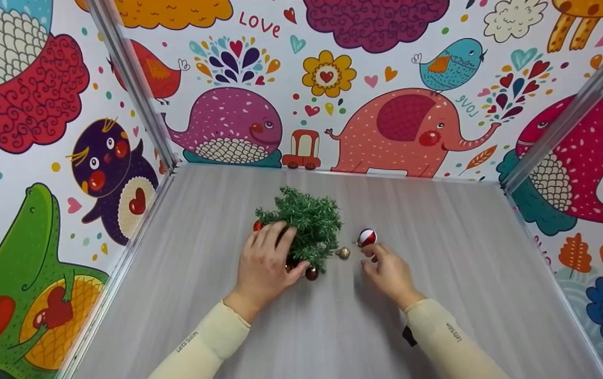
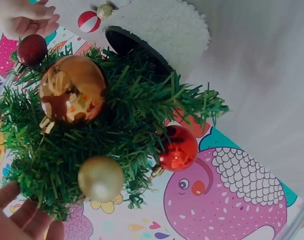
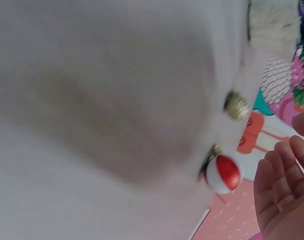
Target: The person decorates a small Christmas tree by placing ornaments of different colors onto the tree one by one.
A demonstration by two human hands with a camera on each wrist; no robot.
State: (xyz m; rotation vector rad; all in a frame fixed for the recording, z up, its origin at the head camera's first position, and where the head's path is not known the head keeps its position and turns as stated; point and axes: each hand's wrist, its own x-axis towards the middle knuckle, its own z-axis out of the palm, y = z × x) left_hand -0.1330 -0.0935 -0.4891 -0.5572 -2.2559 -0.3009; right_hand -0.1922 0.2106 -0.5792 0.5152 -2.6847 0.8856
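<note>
A small artificial Christmas tree is in the middle of the table, and my left hand holds it from the left, thumb towards the front. In the left wrist view a copper ball, a pale gold ball, a red ball and a dark red ball hang among its branches. Its fluffy white base has a black edge. Right of the tree lies a red-and-white ball. My right hand is close by it, fingers loosely bent and holding nothing.
A small glittery gold ball lies between the tree and the red-and-white ball. Printed panels with cartoon animals rise behind the grey table and at both sides, with metal strips at the corners.
</note>
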